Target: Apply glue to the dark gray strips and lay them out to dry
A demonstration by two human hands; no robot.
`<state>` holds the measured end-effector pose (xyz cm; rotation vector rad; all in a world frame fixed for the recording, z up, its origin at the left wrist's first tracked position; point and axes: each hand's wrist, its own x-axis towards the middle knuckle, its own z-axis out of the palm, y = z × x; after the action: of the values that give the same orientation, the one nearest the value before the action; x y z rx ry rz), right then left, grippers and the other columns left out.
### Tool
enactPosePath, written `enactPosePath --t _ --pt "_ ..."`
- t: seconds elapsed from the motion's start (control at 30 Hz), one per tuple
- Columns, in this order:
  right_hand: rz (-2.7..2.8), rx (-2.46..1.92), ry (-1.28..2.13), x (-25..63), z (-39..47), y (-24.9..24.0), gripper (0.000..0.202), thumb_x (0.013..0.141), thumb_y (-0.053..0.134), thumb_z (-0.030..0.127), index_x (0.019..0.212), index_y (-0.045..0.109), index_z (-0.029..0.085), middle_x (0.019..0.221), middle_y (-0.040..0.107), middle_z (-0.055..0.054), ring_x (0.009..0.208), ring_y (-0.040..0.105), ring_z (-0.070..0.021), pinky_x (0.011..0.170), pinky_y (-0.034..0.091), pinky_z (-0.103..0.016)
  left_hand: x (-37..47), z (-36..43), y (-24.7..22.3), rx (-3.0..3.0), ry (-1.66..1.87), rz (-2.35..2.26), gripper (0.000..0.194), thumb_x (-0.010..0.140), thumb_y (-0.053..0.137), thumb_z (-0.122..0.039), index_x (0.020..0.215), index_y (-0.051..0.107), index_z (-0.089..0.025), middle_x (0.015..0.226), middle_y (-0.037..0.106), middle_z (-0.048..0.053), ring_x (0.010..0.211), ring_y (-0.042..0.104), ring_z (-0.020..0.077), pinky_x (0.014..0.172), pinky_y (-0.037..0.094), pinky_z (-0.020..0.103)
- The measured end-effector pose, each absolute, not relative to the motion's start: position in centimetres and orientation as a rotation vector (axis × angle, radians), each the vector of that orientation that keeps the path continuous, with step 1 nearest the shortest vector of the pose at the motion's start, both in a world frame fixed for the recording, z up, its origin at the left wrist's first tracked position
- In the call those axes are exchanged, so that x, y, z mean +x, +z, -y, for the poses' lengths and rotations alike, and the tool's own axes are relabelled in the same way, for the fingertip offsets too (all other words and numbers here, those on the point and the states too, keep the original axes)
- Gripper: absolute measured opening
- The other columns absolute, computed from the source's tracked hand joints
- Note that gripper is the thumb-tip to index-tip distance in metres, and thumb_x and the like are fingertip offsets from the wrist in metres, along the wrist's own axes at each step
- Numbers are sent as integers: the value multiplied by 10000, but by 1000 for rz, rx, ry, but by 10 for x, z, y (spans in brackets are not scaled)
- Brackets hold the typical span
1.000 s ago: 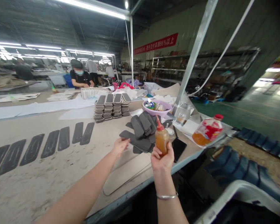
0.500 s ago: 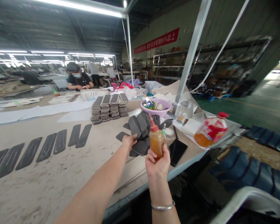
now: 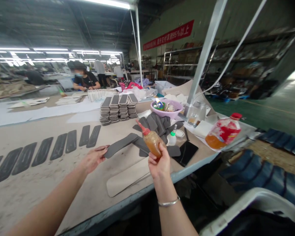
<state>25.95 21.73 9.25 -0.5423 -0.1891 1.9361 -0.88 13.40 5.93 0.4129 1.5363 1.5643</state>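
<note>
While the left forearm (image 3: pixel 51 200) stretches low across a wide, stained beige worktable (image 3: pixel 93 196), the left hand (image 3: pixel 94 159) pinches the left end of a thin, dark grey strip with rounded ends (image 3: pixel 121 145) between thumb and fingers. The right forearm (image 3: pixel 164 190), ringed by a silver bangle (image 3: pixel 169 203), rises from below, its right hand (image 3: pixel 161 164) wrapped around the base of a translucent plastic squeeze bottle (image 3: pixel 152 144) whose pointed red nozzle tilts up and leftward. On the table's left, similar dark strips (image 3: pixel 59 146) lie apart in a slanting row; beyond the hands are neat stacks of pale-edged grey pieces (image 3: pixel 118 113), a lilac plastic bowl (image 3: pixel 172 114) and, at right, a red-capped jug (image 3: pixel 223 131). Farther back are a masked co-worker in black (image 3: pixel 90 78), metal shelving (image 3: pixel 180 65) and a red banner (image 3: pixel 168 36). The held strip looks matte and slightly bowed, its right end near a loose heap of grey pieces (image 3: pixel 159 123); the bottle contains amber liquid.
</note>
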Motion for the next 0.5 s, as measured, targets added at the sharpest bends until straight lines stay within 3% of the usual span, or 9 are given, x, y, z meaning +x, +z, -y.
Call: enactPosePath --t 0.17,0.3,0.4,0.5 --pt "366 -593 1989 245 -202 88 364 580 743 321 815 495 194 669 515 73 376 311 0 303 150 -100 -74 -42 51 506 1283 -1977 451 522 794 -355 906 694 -140 1029 678 107 824 627 193 622 509 249" --pt "526 -670 1942 228 -188 81 409 572 765 332 858 502 204 692 540 71 371 331 -4 306 160 -104 -93 -10 38 804 919 -2374 579 593 680 -523 1024 666 -137 1103 652 136 933 623 263 723 514 312" --pt "650 -706 1893 218 -178 77 416 572 777 340 865 512 210 712 557 65 371 343 -7 307 174 -107 -91 -1 27 1246 632 -2486 685 620 659 -506 1173 597 -105 1299 516 187 1122 535 309 938 428 382" --pt "693 -752 1889 214 -170 75 426 563 789 341 872 526 211 712 551 65 367 326 -1 301 182 -105 -84 6 23 1545 391 -2487 628 707 608 -435 1247 547 -121 1349 467 178 1230 441 297 1035 327 388"
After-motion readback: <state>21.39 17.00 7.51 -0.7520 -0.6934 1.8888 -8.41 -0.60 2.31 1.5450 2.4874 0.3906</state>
